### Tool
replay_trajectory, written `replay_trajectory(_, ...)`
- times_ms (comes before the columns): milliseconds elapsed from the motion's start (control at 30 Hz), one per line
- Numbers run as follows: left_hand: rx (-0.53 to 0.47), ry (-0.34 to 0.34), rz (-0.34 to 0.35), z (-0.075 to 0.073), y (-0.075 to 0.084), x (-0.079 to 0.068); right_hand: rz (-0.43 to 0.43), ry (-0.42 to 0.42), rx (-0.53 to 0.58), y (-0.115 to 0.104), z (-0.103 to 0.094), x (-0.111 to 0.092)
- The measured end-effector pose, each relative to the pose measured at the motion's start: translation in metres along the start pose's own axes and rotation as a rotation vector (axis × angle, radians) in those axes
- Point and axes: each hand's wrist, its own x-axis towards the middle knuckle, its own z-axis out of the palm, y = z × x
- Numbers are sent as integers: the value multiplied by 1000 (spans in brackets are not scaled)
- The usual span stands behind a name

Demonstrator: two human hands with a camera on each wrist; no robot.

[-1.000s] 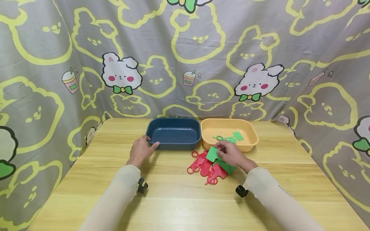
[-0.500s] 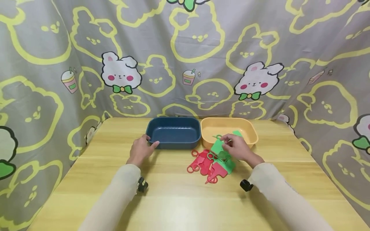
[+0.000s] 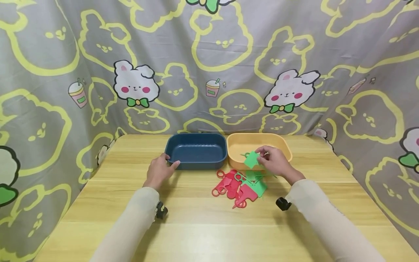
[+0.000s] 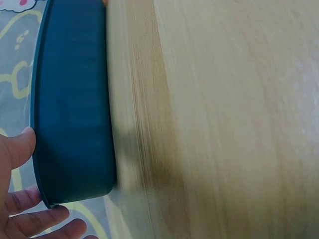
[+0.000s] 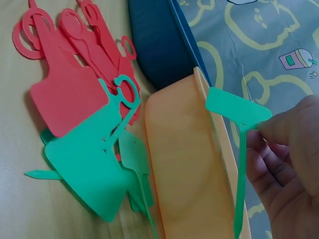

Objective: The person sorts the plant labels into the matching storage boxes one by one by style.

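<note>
My right hand [image 3: 275, 160] pinches a green T-shaped plant label [image 5: 238, 107] by one end of its flat head, over the front of the yellow bin [image 3: 285, 162]. Its stem hangs down in the right wrist view. Inside that bin lie more green pieces, partly hidden by the hand. A heap of red labels [image 5: 70, 97] and green labels [image 5: 89, 164], some with rings, lies on the table before the bin. At the dark blue bin [image 3: 199, 165], my left hand [image 3: 158, 170] holds the front left corner, thumb at the rim and fingers round the side.
Both bins stand side by side on the wooden table [image 3: 203, 225], near its back edge. A patterned curtain [image 3: 183, 65] hangs behind them and along both sides. Each wrist carries a small black camera [image 3: 283, 203].
The right hand has lifted the green label off the heap and carried it up and right to the yellow bin. The left hand has stayed at the blue bin.
</note>
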Motion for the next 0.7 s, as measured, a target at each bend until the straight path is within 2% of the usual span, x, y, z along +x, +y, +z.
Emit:
replay_trajectory(167,6,-1,0,-1,1,-1,13,-12,4,0,-6,2)
replay_trajectory(433,8,2,6,0,1,0,8,25,8,5,-12,3)
replay_trajectory(700,13,-6,1,-1,0,0,64,18,2,10,-16,3)
